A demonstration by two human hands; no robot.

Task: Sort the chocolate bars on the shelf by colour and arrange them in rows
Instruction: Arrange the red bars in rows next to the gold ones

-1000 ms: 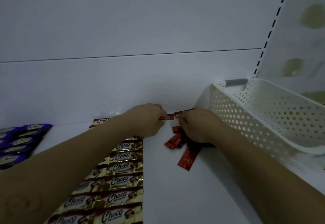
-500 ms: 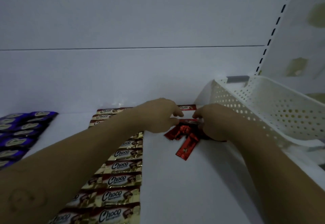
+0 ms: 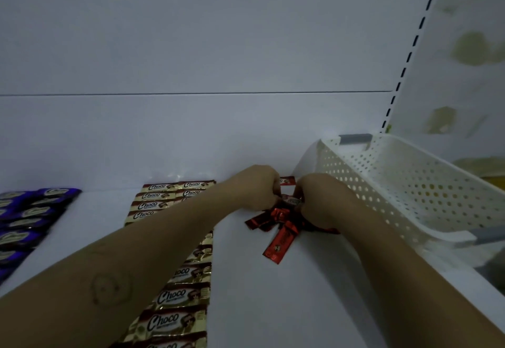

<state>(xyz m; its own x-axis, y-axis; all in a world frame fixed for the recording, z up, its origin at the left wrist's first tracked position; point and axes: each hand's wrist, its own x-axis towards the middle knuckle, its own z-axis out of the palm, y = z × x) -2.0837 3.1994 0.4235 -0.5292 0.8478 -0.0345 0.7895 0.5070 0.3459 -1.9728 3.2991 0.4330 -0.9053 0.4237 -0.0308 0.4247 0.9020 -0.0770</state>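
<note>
Our left hand [image 3: 257,189] and right hand [image 3: 319,201] meet near the back of the shelf [image 3: 273,306], fingers curled, each pinching one end of a red bar [image 3: 291,199]. Just behind it lies a second red bar [image 3: 288,181], flat. A loose red heap [image 3: 269,219] sits under the hands. The gold row [image 3: 180,295] runs beneath the left forearm; purple bars [image 3: 27,216] far left; white basket [image 3: 410,183] beside the right hand.

left forearm [image 3: 123,260]: bare, faint ring-shaped mark [image 3: 109,289] | right forearm [image 3: 396,260]: bare
</note>
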